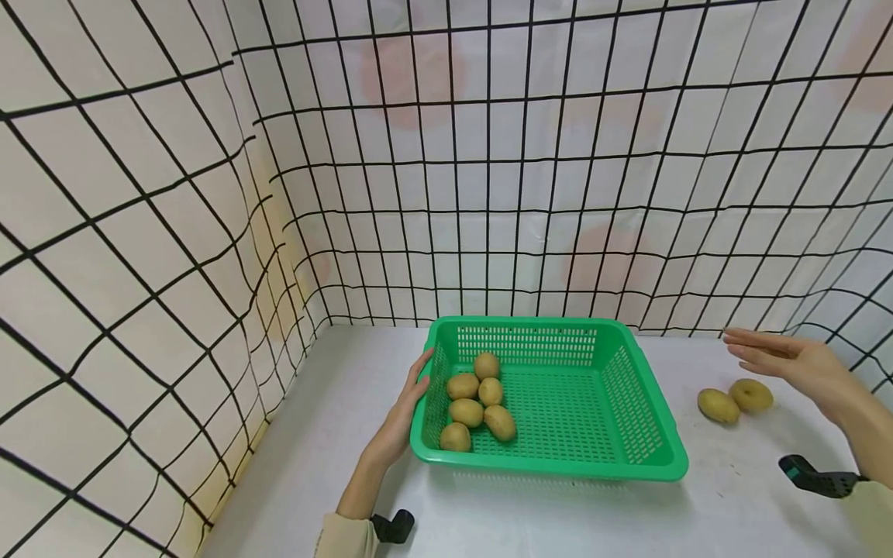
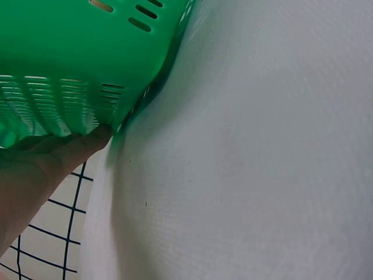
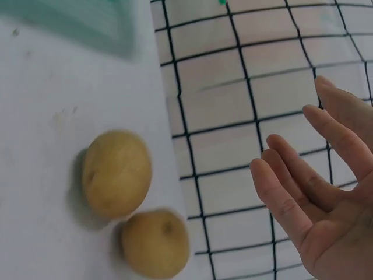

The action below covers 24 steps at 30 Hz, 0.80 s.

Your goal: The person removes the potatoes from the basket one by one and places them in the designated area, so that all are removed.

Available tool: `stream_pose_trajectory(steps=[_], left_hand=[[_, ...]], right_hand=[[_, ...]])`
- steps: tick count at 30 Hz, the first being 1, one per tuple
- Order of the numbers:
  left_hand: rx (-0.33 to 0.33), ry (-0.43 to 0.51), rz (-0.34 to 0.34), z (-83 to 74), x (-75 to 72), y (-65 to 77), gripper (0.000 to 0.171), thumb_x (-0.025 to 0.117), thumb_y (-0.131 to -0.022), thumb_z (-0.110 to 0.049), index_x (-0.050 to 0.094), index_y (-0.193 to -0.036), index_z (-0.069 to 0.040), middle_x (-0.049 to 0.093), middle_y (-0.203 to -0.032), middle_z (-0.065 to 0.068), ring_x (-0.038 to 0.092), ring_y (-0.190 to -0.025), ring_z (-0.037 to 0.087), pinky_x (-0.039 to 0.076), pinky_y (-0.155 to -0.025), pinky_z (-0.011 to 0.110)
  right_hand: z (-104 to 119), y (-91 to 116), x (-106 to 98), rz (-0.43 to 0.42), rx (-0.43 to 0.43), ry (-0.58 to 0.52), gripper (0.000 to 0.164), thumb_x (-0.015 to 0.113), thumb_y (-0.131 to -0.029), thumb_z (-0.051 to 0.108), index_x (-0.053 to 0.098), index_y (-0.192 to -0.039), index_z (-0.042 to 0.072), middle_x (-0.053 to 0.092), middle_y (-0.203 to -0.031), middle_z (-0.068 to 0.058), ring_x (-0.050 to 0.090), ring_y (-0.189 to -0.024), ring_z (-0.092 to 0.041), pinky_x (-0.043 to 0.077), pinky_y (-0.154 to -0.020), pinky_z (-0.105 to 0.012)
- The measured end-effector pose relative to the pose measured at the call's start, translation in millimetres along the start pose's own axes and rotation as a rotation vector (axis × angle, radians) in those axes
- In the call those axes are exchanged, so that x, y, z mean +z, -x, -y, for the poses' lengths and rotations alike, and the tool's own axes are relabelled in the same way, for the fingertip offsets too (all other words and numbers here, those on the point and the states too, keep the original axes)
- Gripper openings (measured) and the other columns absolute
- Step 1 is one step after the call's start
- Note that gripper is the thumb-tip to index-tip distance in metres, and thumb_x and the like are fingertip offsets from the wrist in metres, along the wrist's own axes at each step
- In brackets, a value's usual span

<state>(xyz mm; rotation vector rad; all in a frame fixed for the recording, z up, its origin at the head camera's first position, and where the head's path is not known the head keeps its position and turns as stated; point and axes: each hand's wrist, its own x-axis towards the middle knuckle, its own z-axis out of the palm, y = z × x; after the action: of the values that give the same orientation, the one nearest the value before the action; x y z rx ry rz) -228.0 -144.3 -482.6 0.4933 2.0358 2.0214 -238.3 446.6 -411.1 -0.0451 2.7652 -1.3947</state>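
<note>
A green plastic basket (image 1: 558, 468) stands on the white table, with several potatoes (image 1: 466, 413) gathered at its left end. My left hand (image 1: 396, 422) rests against the basket's left outer side, its fingers nearly straight; the left wrist view shows the fingertips touching the slotted green wall (image 2: 76, 52). To the right of the basket, two potatoes (image 1: 718, 406) lie side by side on the table. Just above and beyond them my right hand (image 1: 802, 368) hovers with extended fingers and nothing in it. Those same potatoes (image 3: 118, 174) appear left of the right hand (image 3: 326, 204) in the right wrist view.
A black wire grid (image 1: 488, 163) over white sheeting rises behind the table, and a similar one (image 1: 132, 256) runs along the left. White tabletop (image 1: 321, 387) extends left of the basket. Small dark crumbs (image 1: 735, 468) lie near the loose potatoes.
</note>
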Motion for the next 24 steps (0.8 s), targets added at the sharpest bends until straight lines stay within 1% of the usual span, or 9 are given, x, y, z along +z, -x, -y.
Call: stream_pose_trajectory(steps=[2, 7, 11, 16, 19, 21, 23, 24], left_hand=[[-0.004, -0.002, -0.005, -0.3, 0.2, -0.1, 0.054, 0.022, -0.114, -0.044, 0.007, -0.165, -0.039, -0.005, -0.175, 0.001, -0.008, -0.162, 0.036, 0.002, -0.124, 0.073], [-0.012, -0.006, -0.01, -0.2, 0.4, -1.1, 0.054, 0.022, -0.114, -0.045, 0.007, -0.165, -0.039, -0.004, -0.175, 0.001, -0.007, -0.162, 0.036, 0.003, -0.124, 0.073], [-0.014, -0.005, -0.01, -0.9, 1.1, -1.6, 0.054, 0.023, -0.113, -0.046, 0.007, -0.165, -0.039, -0.003, -0.175, 0.001, -0.006, -0.162, 0.036, 0.005, -0.124, 0.072], [-0.012, 0.004, -0.009, -1.5, 1.4, -1.2, 0.054, 0.024, -0.113, -0.045, 0.007, -0.165, -0.039, -0.002, -0.175, 0.002, -0.005, -0.162, 0.036, 0.006, -0.124, 0.072], [-0.012, 0.003, -0.011, -1.7, 1.2, -0.6, 0.054, 0.024, -0.113, -0.045, 0.007, -0.165, -0.039, -0.002, -0.175, 0.002, -0.005, -0.162, 0.036, 0.006, -0.124, 0.072], [-0.013, 0.002, -0.013, -1.5, 1.0, -0.4, 0.054, 0.024, -0.113, -0.045, 0.008, -0.165, -0.039, -0.002, -0.175, 0.002, -0.005, -0.162, 0.036, 0.006, -0.124, 0.072], [-0.014, 0.003, -0.014, -1.1, 0.7, -0.4, 0.054, 0.024, -0.113, -0.045, 0.008, -0.165, -0.039, -0.002, -0.175, 0.002, -0.005, -0.162, 0.036, 0.005, -0.124, 0.072], [-0.014, 0.003, -0.014, -0.7, 0.6, -0.4, 0.054, 0.024, -0.113, -0.045, 0.008, -0.165, -0.039, -0.002, -0.175, 0.002, -0.005, -0.162, 0.036, 0.005, -0.124, 0.072]], right_hand=[[13, -5, 2, 0.016, 0.001, -0.008, 0.07, 0.061, -0.103, 0.046, 0.04, -0.159, 0.009, 0.05, -0.109, 0.056, 0.051, -0.095, 0.028, 0.005, -0.107, -0.088], [40, -18, 8, 0.052, -0.043, 0.001, 0.068, 0.063, -0.103, 0.044, 0.043, -0.157, 0.008, 0.053, -0.115, 0.05, 0.058, -0.096, 0.022, 0.013, -0.106, -0.087], [57, -26, 15, 0.067, -0.091, 0.03, 0.065, 0.062, -0.104, 0.041, 0.045, -0.156, 0.006, 0.056, -0.12, 0.045, 0.06, -0.1, 0.02, 0.024, -0.105, -0.083], [76, -34, 26, 0.07, -0.136, 0.085, 0.063, 0.06, -0.104, 0.042, 0.048, -0.154, 0.006, 0.056, -0.118, 0.043, 0.06, -0.1, 0.019, 0.036, -0.103, -0.079], [87, -39, 31, 0.084, -0.138, 0.096, 0.062, 0.06, -0.104, 0.044, 0.048, -0.154, 0.008, 0.056, -0.116, 0.041, 0.06, -0.1, 0.019, 0.038, -0.104, -0.077], [94, -42, 35, 0.096, -0.139, 0.092, 0.063, 0.06, -0.104, 0.045, 0.048, -0.154, 0.009, 0.06, -0.118, 0.038, 0.06, -0.1, 0.018, 0.039, -0.105, -0.075], [99, -45, 39, 0.115, -0.148, 0.087, 0.062, 0.06, -0.104, 0.044, 0.049, -0.154, 0.01, 0.062, -0.123, 0.034, 0.061, -0.101, 0.016, 0.041, -0.104, -0.073], [102, -47, 41, 0.121, -0.155, 0.09, 0.061, 0.06, -0.104, 0.043, 0.049, -0.154, 0.01, 0.064, -0.126, 0.03, 0.062, -0.102, 0.016, 0.043, -0.105, -0.07]])
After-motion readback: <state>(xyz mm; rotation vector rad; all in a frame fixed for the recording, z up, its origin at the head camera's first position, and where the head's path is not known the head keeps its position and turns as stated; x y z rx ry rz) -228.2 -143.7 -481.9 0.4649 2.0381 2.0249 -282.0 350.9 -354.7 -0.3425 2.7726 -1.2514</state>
